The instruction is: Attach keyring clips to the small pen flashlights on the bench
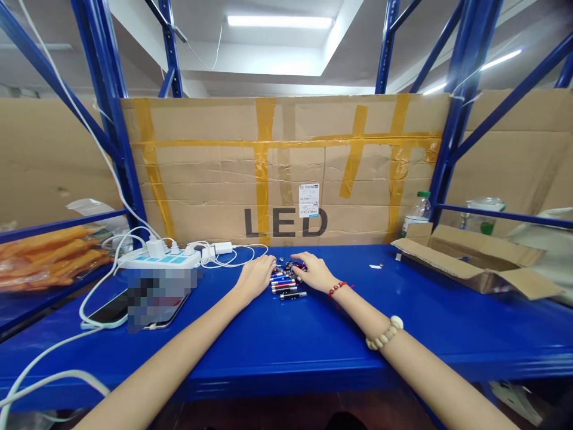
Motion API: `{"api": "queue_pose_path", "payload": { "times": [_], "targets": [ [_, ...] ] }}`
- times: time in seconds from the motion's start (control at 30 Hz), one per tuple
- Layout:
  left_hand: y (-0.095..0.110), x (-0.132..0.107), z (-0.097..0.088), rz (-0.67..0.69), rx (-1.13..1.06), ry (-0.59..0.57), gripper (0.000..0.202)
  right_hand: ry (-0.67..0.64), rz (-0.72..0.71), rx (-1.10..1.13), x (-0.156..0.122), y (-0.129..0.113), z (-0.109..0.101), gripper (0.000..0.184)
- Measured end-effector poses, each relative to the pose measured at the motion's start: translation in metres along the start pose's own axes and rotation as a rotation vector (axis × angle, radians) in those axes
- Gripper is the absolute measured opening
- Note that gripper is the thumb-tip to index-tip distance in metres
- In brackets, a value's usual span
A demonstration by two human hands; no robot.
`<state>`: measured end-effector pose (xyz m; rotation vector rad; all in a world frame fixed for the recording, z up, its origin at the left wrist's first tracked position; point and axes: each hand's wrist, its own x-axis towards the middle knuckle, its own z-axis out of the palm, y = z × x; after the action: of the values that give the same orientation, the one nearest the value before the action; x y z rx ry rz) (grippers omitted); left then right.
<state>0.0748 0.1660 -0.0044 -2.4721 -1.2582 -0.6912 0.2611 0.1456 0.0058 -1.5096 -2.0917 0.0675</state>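
Note:
A small heap of slim metal tubes that look like mini flashlights [284,285] lies on the blue tabletop between my hands. Blue, red and black ones lie side by side at its near edge, with a black tube [293,295] closest to me. Farther back, the heap turns into small shiny pieces too tiny to make out. My left hand [254,278] rests against the heap's left side, fingers stretched forward and partly hidden. From the right, my right hand [319,272] reaches over the heap's back edge, its thumb and fingers apart. Neither hand visibly grips anything.
On the left are a white power strip [161,260] with chargers and cables, and a phone [119,304] beside a blurred patch. An open cardboard box [474,254] and a green-capped bottle [421,209] stand at right. A cardboard wall [215,179] closes the back; blue posts flank it.

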Motion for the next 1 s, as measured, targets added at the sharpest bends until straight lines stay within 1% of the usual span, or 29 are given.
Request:
{"api": "queue_pose_path", "payload": {
  "times": [0.13,0.23,0.4,0.67,0.9,1.0],
  "targets": [
    [-0.0052,-0.0005,0.0013,-0.102,0.008,0.004,0.027,-0.123,-0.004,-0.037,-0.0017,0.0014,0.0003,0.034],
    [-0.0052,-0.0015,-0.0023,-0.142,0.015,0.002,0.027,-0.156,-0.005,-0.073,-0.0024,0.0,-0.0022,0.032],
    [-0.0042,-0.0017,-0.0038,-0.161,0.014,-0.008,0.026,-0.125,0.005,-0.114,-0.0024,-0.0013,-0.0064,0.026],
    [-0.0042,-0.002,-0.0037,-0.163,0.006,-0.028,0.026,-0.054,0.023,-0.089,-0.0015,-0.0012,-0.0045,0.016],
    [-0.002,-0.0028,-0.0067,-0.165,-0.002,-0.031,0.026,0.012,0.064,0.02,-0.0022,0.0043,-0.0043,0.013],
    [-0.0015,-0.0027,-0.008,-0.162,0.001,-0.033,0.026,0.064,0.088,0.071,-0.002,0.0044,-0.0049,0.013]
  ]
}}
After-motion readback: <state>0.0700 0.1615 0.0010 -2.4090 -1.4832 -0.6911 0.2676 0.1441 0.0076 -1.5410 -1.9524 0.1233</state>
